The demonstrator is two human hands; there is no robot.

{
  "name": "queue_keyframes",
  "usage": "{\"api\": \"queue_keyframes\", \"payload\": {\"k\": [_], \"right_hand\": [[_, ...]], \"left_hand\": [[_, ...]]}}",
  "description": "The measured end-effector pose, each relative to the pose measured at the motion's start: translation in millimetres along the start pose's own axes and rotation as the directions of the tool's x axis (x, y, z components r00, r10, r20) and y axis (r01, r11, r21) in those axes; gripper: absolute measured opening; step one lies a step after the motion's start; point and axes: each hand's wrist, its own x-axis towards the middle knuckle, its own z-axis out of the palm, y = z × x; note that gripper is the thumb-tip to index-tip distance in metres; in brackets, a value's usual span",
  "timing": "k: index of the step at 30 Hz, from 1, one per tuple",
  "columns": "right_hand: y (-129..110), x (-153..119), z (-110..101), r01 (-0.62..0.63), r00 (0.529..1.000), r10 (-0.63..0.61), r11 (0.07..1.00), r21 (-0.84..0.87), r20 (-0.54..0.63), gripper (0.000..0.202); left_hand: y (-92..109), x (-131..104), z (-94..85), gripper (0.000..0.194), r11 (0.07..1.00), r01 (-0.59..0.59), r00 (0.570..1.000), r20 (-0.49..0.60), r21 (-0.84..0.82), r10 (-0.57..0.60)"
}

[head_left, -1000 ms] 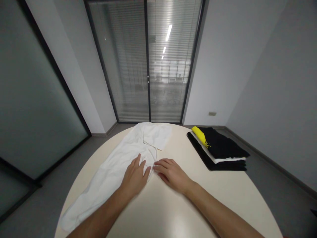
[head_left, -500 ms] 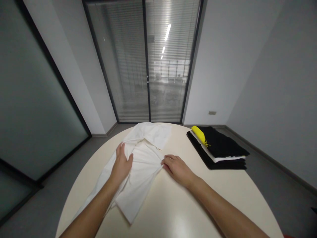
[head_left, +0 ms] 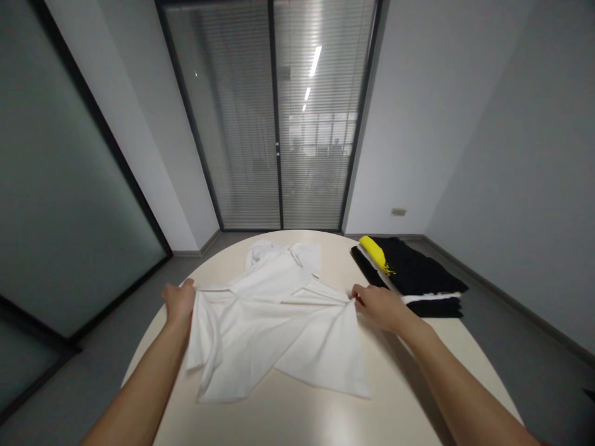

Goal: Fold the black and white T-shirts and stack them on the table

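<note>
A white garment [head_left: 260,334], which looks like a shirt, is stretched sideways across the round table [head_left: 288,412]. My left hand [head_left: 179,300] pinches its left edge, fingers closed on the cloth. On the opposite side, my right hand [head_left: 379,305] grips the cloth between thumb and fingers. Taut creases run between the two hands. Below them the lower part hangs in two loose flaps towards me, while the far part lies bunched near the table's back edge.
To the right lies a stack of folded black clothes [head_left: 418,266] with white layers between and a yellow patch [head_left: 373,251] on its left side. My right hand is close to this stack. Beyond the table stands a glass partition with blinds [head_left: 316,173].
Both hands have moved apart, the left one leftwards and the right one rightwards. The garment has gone from a narrow slanted heap to a wide spread, and its far part has drawn in.
</note>
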Motion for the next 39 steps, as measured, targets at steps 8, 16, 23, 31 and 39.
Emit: {"api": "queue_keyframes", "payload": {"k": [8,16,23,31,39], "right_hand": [[-27,-1,-13,0.213,0.964,-0.188,0.969,0.126,-0.186,0.027],[-54,-5,-8,0.454,0.879,-0.467,0.762,0.461,-0.093,0.032],[-46,-3,-14,0.215,0.870,-0.396,0.840,0.498,0.293,0.131],[-60,-18,-30,0.042,0.732,-0.256,0.941,0.335,0.631,0.165],[-44,-55,-40,0.033,0.690,-0.249,0.949,0.314,0.680,0.163]], "left_hand": [[26,-69,19.0,0.030,0.661,-0.750,0.473,0.682,-0.021,0.558],[21,-95,23.9,0.034,0.570,-0.821,0.277,0.892,0.027,0.357],[35,-93,26.0,0.023,0.587,-0.804,0.348,0.877,0.096,0.332],[34,-92,25.3,0.021,0.697,-0.695,0.492,0.823,0.177,0.282],[18,-43,33.0,0.020,0.987,-0.129,0.901,0.427,0.093,0.077]]}}
